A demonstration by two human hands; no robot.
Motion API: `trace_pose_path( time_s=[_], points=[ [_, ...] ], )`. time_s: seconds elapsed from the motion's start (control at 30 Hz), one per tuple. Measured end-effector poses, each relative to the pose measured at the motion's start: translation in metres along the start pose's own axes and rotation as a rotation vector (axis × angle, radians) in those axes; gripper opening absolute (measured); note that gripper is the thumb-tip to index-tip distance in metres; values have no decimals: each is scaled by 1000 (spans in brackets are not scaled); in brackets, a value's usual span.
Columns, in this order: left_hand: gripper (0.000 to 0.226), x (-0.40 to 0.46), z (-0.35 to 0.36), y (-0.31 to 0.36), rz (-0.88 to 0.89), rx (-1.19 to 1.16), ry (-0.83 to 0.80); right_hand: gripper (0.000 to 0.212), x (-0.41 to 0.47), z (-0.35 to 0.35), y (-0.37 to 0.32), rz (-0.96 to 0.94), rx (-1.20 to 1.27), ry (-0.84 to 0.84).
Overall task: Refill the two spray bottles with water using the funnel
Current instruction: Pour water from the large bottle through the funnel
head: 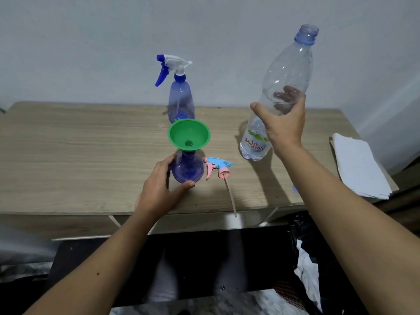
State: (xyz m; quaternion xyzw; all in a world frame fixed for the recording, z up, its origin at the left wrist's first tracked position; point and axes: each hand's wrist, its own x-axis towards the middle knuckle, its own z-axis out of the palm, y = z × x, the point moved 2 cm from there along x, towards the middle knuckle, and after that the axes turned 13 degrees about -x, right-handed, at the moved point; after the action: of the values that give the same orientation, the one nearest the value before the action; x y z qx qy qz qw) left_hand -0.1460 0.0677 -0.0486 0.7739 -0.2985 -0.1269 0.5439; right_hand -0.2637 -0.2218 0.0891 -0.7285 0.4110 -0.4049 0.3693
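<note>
A green funnel (pixel 189 135) stands in the neck of an open blue spray bottle (pixel 188 168) near the table's front edge. My left hand (pixel 161 189) curls round that bottle's base, thumb in front. My right hand (pixel 284 123) grips a clear uncapped water bottle (pixel 286 71), held almost upright above the table to the right of the funnel, and it looks nearly empty. A pink and light-blue spray head (pixel 217 167) with its dip tube lies on the table just right of the open bottle. A second blue spray bottle (pixel 181 100) with a white and blue trigger stands behind the funnel.
The wooden table (pixel 79 155) stands against a white wall. A stack of white paper towels (pixel 359 169) lies at its right end. A small blue cap (pixel 295 189) peeks out beside my right forearm. Dark floor and bags lie below the table.
</note>
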Motion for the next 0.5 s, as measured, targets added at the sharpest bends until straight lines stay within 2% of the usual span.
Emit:
trace_pose_path(
  time_s=[0.27, 0.4, 0.5],
  points=[
    [91, -1, 0, 0, 19, 18, 3, 100, -11, -10, 8, -64, -69, -38],
    [90, -1, 1, 3, 30, 29, 10, 117, -29, -18, 1, -137, -150, 89],
    [89, -2, 1, 4, 42, 35, 11, 117, -51, -21, -13, -194, -217, 181]
  ],
)
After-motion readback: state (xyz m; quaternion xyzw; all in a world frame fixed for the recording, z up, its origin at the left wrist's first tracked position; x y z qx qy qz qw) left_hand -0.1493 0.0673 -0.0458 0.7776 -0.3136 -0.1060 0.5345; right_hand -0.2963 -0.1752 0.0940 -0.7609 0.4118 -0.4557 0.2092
